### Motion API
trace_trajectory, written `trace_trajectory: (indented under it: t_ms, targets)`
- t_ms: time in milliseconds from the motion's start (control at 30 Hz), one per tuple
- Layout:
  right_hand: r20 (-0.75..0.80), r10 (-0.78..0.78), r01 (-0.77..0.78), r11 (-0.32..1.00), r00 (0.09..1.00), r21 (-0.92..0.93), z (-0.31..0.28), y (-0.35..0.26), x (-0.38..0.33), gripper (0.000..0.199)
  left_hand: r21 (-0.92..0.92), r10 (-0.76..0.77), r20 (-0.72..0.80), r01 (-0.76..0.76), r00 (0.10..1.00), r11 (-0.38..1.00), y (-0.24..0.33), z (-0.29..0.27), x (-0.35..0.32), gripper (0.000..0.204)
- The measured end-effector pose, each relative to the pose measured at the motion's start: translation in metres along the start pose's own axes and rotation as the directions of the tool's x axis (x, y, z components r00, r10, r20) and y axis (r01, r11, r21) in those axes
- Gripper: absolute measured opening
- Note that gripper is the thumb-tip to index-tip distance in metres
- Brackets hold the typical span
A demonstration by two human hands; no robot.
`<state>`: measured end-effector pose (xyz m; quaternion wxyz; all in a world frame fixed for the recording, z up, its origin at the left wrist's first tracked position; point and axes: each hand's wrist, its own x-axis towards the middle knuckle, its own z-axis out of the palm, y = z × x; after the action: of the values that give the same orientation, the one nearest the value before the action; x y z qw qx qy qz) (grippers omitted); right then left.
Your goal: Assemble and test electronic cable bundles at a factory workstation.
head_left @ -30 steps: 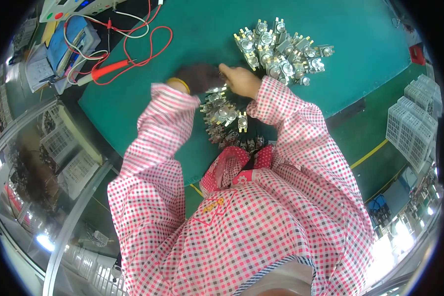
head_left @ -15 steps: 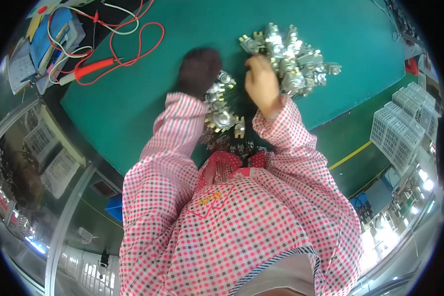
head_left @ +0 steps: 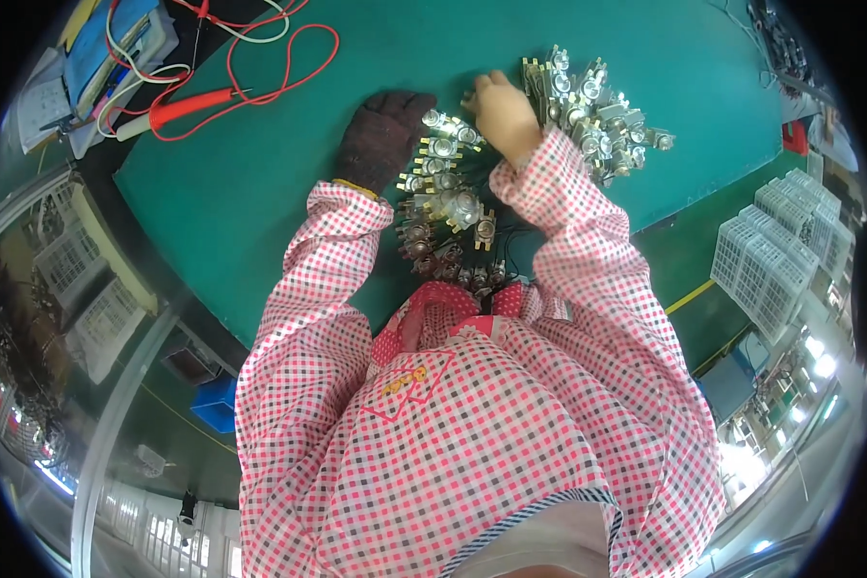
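A dark brown glove covers my left hand [head_left: 380, 143], which rests on the green mat with curled fingers against the top of a line of small metal parts [head_left: 440, 147]. These are silver with round centres and brass-coloured prongs, and the line runs down toward my body. What the gloved fingers hold is hidden. My bare right hand [head_left: 503, 118] lies just right of that line, its fingers bent leftward and drawn together; anything between them cannot be made out. Right of it sits a heaped pile of like metal parts [head_left: 597, 120], close to my sleeve.
Red and white test leads with a red-handled probe [head_left: 193, 108] lie at the upper left, beside papers and a blue folder [head_left: 111, 48]. The green mat [head_left: 231, 222] covers the table. White plastic baskets [head_left: 766, 265] stand beyond its right edge.
My right hand has moved up and slightly left, away from the pile's left side. The line of parts beside the glove shows more fully. The whole view has shifted a little.
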<state>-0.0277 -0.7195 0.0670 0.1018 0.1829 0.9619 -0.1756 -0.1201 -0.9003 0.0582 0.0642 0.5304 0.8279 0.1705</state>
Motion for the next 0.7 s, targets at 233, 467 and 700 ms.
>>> trace_trajectory:
  t_ms: [233,467,700]
  targets:
    - [-0.06,0.057,-0.058,0.998,0.997,-0.015,0.013,0.015,-0.02,0.025,0.193,0.022,0.227,-0.067,0.974,0.979,0.012,-0.007,0.018,0.037]
    - [-0.039,-0.078,0.055,0.909,0.996,-0.413,0.018,-0.007,-0.023,0.022,0.383,0.157,0.249,-0.246,0.956,0.89,0.016,0.003,0.028,0.013]
    - [-0.104,-0.046,0.017,0.965,0.993,-0.262,0.018,-0.002,-0.023,0.018,0.202,-0.043,0.316,-0.023,0.948,0.979,0.027,0.0,0.042,0.014]
